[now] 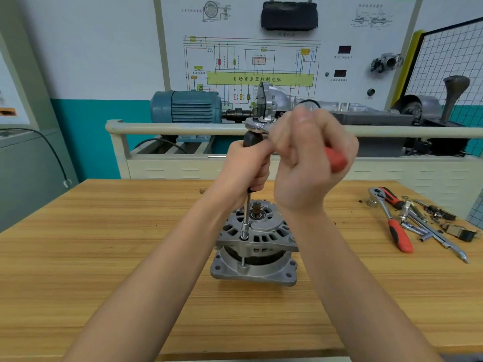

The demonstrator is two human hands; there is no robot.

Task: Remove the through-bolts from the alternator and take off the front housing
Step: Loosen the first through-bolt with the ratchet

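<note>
At centre frame on the wooden table (104, 244), the alternator (254, 246) stands shaft-up, front housing (258, 231) uppermost. Straight above it, the left hand (248, 165) grips an upright socket driver (247, 212) seated on a through-bolt (243, 237). Just right, the right hand (311, 163) clasps a red-handled ratchet (335, 159) atop that driver. No containers show.

Bright, even light; right hand (311, 158) blurred, perhaps moving; edges bowed.
</note>
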